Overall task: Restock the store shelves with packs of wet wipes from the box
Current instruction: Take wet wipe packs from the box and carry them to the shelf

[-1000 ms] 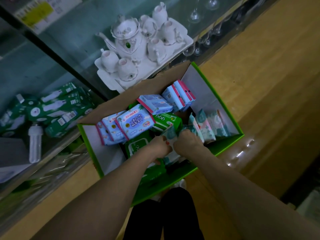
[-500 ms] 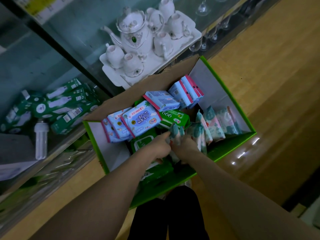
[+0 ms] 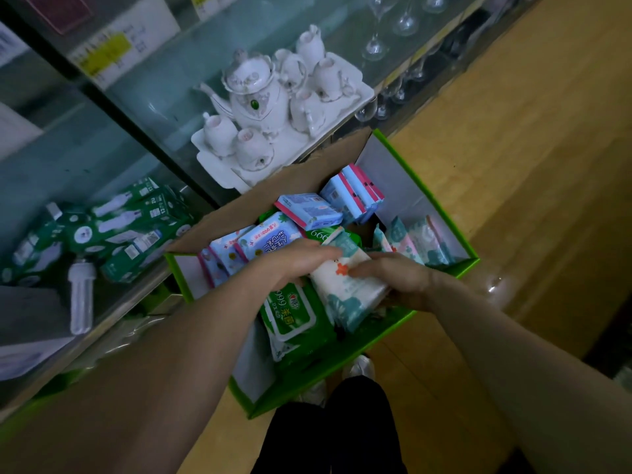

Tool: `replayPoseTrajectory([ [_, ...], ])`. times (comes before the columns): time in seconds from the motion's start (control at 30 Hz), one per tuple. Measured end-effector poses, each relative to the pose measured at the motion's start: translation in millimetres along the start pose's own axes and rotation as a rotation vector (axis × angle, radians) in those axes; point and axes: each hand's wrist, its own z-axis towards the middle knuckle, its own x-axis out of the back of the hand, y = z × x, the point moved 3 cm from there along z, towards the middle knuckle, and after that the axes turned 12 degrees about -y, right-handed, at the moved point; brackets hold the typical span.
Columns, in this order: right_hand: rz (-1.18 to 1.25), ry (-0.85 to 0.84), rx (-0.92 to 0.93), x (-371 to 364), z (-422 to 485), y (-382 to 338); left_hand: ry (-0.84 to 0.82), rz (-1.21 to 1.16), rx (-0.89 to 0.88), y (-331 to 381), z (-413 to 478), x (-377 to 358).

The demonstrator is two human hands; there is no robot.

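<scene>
At the centre of the frame, 2 hands hold 1 white-and-teal wipes pack just above the green box. The left hand curls over the pack's upper end and the right hand grips its right edge. A green 999 pack lies below it and blue packs lie higher up. A white tea set sits on the glass shelf at upper centre.

The wooden floor carries the green cardboard box at 6 o'clock. A glass shelf at 12 holds a white tray, with wine glasses at 1. The lower shelf at 9 holds green cartons, seemingly lamp boxes, and a loose fluorescent bulb.
</scene>
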Motion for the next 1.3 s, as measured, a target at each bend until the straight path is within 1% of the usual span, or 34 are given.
replayPoseTrajectory([
  [0.13, 0.065, 0.153, 0.069, 0.1, -4.0, -8.8, -0.014, -0.232, 0.045, 4.4, -7.7, 0.4],
  [0.3, 0.249, 0.345, 0.112, 2.1, -17.5, -18.7, -0.012, -0.471, 0.053, 17.7, -26.6, -7.7],
  [0.33, 0.247, 0.362, 0.099, 1.0, -22.5, -20.3, -0.007, -0.502, 0.047, 20.9, -30.4, -10.0],
  [0.4, 0.217, 0.341, 0.052, -3.9, -32.8, -22.4, 0.002, -0.546, 0.029, 28.7, -36.6, -12.4],
  [0.47, 0.178, 0.334, 0.05, -6.8, -42.7, -26.1, 0.013, -0.538, 0.013, 37.2, -45.0, -13.1],
  [0.63, 0.012, 0.429, 0.164, -7.3, -70.9, -44.5, -0.009, -0.355, -0.013, 58.3, -70.6, -12.0],
  [0.77, 0.036, 0.419, 0.22, -11.1, -97.0, -51.3, -0.071, -0.286, -0.036, 72.4, -92.8, -13.3],
  [0.87, 0.032, 0.466, 0.261, -11.6, -116.2, -55.4, -0.133, -0.274, -0.069, 81.5, -108.6, -18.2],
  [0.93, 0.076, 0.48, 0.292, -11.7, -126.5, -57.2, -0.194, -0.261, -0.088, 87.4, -118.2, -23.1],
  [1.03, 0.13, 0.518, 0.313, -12.8, -136.5, -59.0, -0.238, -0.275, -0.122, 97.3, -132.2, -31.1],
  [1.17, 0.098, 0.576, 0.358, -12.5, -149.9, -60.8, -0.177, -0.328, -0.181, 109.5, -145.8, -43.4],
  [1.3, 0.074, 0.64, 0.415, -13.0, -175.7, -66.4, -0.158, -0.443, -0.303, 122.0, -156.6, -60.6],
])
